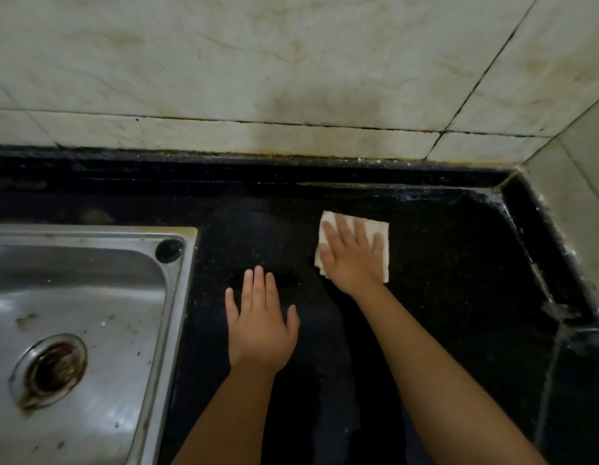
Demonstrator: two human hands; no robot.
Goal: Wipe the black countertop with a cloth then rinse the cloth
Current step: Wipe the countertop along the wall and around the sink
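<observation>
Black countertop (442, 263), speckled, wet streaks near front edge; one steel sink (90, 330) inset at left, stained pale wall tiles (258, 62) behind and at right. One folded white cloth (380, 231) lies flat on countertop, right hand (353, 260) pressing it, fingers straight and spread; left hand (259, 325) flat beside, fingers extended, holding nothing

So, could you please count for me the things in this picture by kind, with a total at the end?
Hands: 2, left flat on the countertop, right flat on the cloth
Cloths: 1
Sinks: 1
Drains: 1
Black caps on the sink rim: 1
Total: 6
</observation>
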